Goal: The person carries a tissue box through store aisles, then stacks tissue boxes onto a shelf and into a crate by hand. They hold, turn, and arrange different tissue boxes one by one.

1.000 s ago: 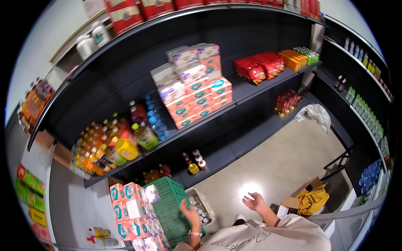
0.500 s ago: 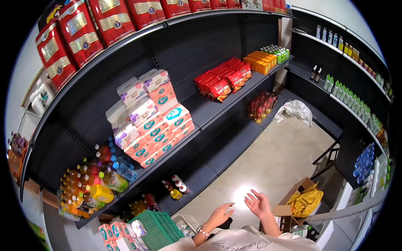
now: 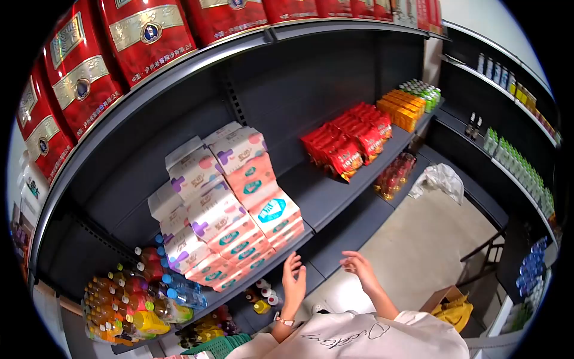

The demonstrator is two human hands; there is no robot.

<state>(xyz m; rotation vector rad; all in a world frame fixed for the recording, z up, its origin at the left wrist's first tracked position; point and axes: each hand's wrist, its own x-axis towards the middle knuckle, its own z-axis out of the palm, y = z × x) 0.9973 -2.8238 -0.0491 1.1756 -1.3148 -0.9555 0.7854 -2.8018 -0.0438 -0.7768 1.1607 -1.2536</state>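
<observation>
My left hand (image 3: 293, 280) is raised with its fingers apart and nothing in it. It is just in front of the shelf edge, near the stacked tissue packs (image 3: 239, 230), and does not visibly touch them. To its right, my right hand (image 3: 360, 269) holds nothing either; its fingers are loosely bent and spread. A gap separates the two hands. The tissue packs are white-and-purple on top and at the left, pink with teal labels in front. Red snack bags (image 3: 350, 140) lie farther right on the same shelf.
Drink bottles (image 3: 128, 296) crowd the shelf's left end. Orange boxes (image 3: 402, 109) and green-white cans (image 3: 427, 94) stand at its far end. Large red boxes (image 3: 149, 36) line the upper shelf. A carton with yellow plastic (image 3: 452, 308) and a white bag (image 3: 439, 181) are to the right.
My view has moved closer to the shelf, and the tissue packs look larger. Both hands have risen in view; the left now points upward beside the shelf edge. The green baskets have mostly left the view.
</observation>
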